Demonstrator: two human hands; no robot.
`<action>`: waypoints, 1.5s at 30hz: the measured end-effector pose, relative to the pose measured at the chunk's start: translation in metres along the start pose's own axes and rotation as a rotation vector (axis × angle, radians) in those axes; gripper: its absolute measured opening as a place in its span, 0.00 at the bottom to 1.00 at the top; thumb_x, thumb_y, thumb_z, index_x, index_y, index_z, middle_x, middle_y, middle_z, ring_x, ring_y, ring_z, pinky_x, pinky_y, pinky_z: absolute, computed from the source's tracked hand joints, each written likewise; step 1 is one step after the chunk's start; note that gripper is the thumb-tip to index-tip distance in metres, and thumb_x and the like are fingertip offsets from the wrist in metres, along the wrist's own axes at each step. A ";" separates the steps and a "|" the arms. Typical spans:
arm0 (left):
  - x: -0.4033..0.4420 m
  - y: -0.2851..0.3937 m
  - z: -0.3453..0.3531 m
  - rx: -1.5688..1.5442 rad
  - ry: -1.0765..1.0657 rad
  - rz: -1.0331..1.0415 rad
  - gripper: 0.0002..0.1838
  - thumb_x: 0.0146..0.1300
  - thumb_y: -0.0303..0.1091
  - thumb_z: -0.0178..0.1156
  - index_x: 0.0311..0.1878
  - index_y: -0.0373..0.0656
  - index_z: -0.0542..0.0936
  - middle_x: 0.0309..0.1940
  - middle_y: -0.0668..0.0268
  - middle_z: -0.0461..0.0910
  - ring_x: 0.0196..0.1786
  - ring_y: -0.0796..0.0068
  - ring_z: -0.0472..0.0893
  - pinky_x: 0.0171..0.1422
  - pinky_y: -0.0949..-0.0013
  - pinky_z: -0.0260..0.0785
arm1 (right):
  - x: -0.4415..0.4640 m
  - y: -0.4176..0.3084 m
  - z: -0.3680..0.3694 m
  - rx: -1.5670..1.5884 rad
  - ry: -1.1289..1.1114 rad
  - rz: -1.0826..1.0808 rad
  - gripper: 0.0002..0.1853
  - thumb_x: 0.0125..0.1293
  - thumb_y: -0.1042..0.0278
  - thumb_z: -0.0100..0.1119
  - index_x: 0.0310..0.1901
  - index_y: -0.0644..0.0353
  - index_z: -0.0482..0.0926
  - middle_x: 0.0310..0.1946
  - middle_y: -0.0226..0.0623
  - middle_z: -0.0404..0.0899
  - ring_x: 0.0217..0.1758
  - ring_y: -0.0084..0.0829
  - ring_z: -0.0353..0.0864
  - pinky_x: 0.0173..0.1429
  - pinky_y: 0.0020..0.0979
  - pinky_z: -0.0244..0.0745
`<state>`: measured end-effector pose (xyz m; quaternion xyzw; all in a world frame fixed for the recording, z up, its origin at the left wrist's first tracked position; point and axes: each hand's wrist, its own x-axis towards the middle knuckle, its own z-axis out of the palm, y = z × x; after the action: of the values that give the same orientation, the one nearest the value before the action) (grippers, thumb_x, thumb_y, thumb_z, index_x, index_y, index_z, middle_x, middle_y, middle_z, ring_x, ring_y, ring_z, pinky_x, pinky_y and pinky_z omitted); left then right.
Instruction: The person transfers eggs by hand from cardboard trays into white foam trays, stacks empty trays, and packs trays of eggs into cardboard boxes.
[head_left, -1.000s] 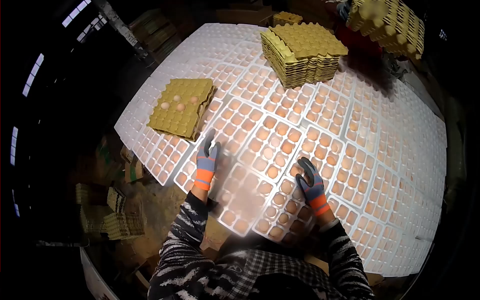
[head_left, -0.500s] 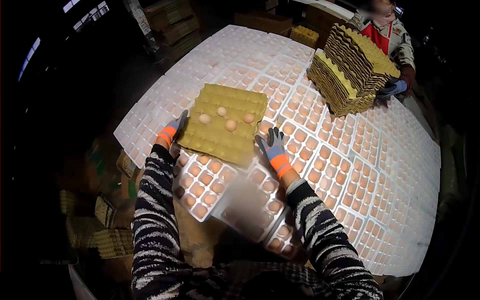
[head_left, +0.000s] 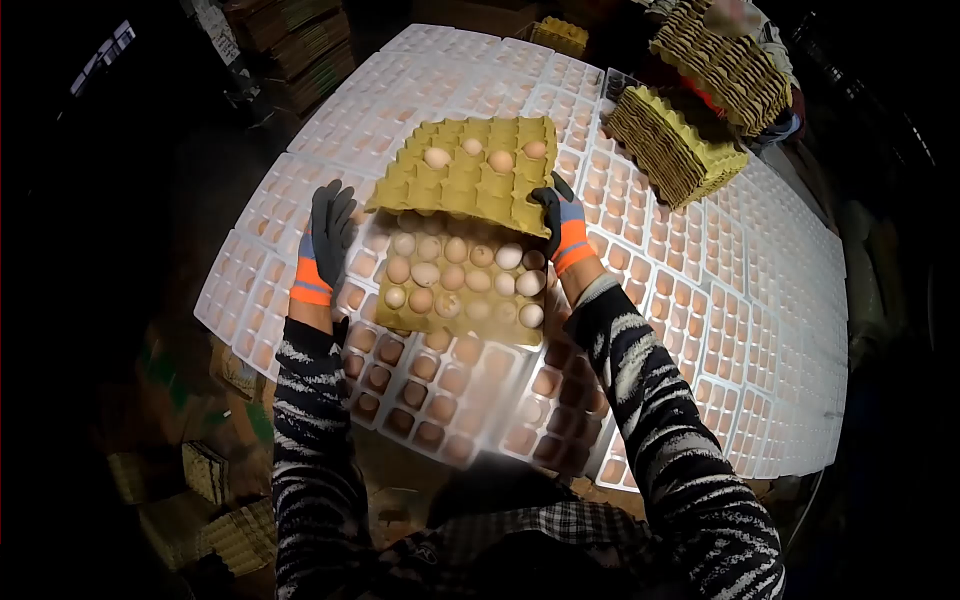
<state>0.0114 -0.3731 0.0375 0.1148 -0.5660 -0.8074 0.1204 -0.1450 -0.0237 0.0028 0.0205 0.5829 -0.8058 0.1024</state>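
Note:
A yellow-brown pulp egg tray [head_left: 425,187] with several eggs [head_left: 501,161] in its cups is tilted, its near edge raised. My right hand [head_left: 566,212], in a grey and orange glove, grips its near right corner. Beneath it, a second pulp egg tray [head_left: 415,322] filled with eggs shows its front rows; the back ones are hidden. My left hand [head_left: 330,232], gloved alike, is open with fingers stretched out, just left of the two trays and holding nothing. White plastic trays of eggs [head_left: 432,400] lie below and around them.
At the upper right, a co-worker [head_left: 778,60] holds a stack of pulp trays [head_left: 715,60] above another stack of trays [head_left: 675,145] on the white trays. Piled cartons [head_left: 300,50] stand at the back left. More pulp trays [head_left: 235,535] are on the floor at lower left.
The upper tray's near edge has risen, exposing the egg-filled tray underneath. My right hand has closed on its corner; my left hand has come away. The co-worker's stack has been split in two.

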 end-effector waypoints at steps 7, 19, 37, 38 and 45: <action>0.027 -0.140 -0.075 0.149 0.064 -0.261 0.28 0.77 0.45 0.58 0.73 0.41 0.70 0.63 0.66 0.77 0.61 0.73 0.76 0.65 0.69 0.70 | 0.075 -0.008 0.017 -0.305 0.151 0.002 0.45 0.62 0.46 0.71 0.74 0.62 0.63 0.63 0.51 0.76 0.61 0.45 0.77 0.63 0.43 0.74; 0.028 -0.138 -0.013 0.543 -0.051 -0.256 0.20 0.68 0.44 0.67 0.56 0.41 0.83 0.29 0.72 0.78 0.27 0.79 0.71 0.32 0.71 0.66 | -0.094 0.057 -0.029 -0.639 0.111 0.286 0.36 0.65 0.40 0.65 0.65 0.61 0.75 0.48 0.42 0.83 0.47 0.36 0.82 0.48 0.39 0.78; -0.216 -0.067 0.206 0.323 -0.310 -0.411 0.29 0.77 0.46 0.54 0.74 0.45 0.65 0.63 0.61 0.74 0.60 0.63 0.78 0.57 0.55 0.79 | -0.376 -0.005 -0.161 -0.287 0.419 -0.323 0.44 0.63 0.57 0.73 0.75 0.61 0.61 0.70 0.47 0.68 0.71 0.42 0.71 0.75 0.39 0.65; -0.234 -0.084 0.220 0.387 -0.440 -0.299 0.29 0.77 0.46 0.53 0.74 0.43 0.64 0.63 0.61 0.73 0.61 0.65 0.77 0.60 0.57 0.76 | -0.421 -0.028 -0.184 -0.211 0.459 -0.278 0.45 0.62 0.57 0.72 0.76 0.61 0.60 0.70 0.48 0.69 0.72 0.42 0.69 0.75 0.41 0.65; -0.442 -0.160 0.374 0.723 -1.364 0.411 0.21 0.64 0.28 0.61 0.59 0.33 0.74 0.68 0.42 0.69 0.59 0.47 0.77 0.56 0.56 0.74 | -0.724 -0.075 -0.328 -0.386 1.028 -0.216 0.35 0.64 0.67 0.68 0.72 0.61 0.68 0.64 0.41 0.75 0.69 0.34 0.73 0.71 0.37 0.69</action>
<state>0.2982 0.1551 0.0329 -0.4793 -0.7514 -0.4277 -0.1507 0.5209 0.4105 0.0780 0.3321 0.6936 -0.5766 -0.2761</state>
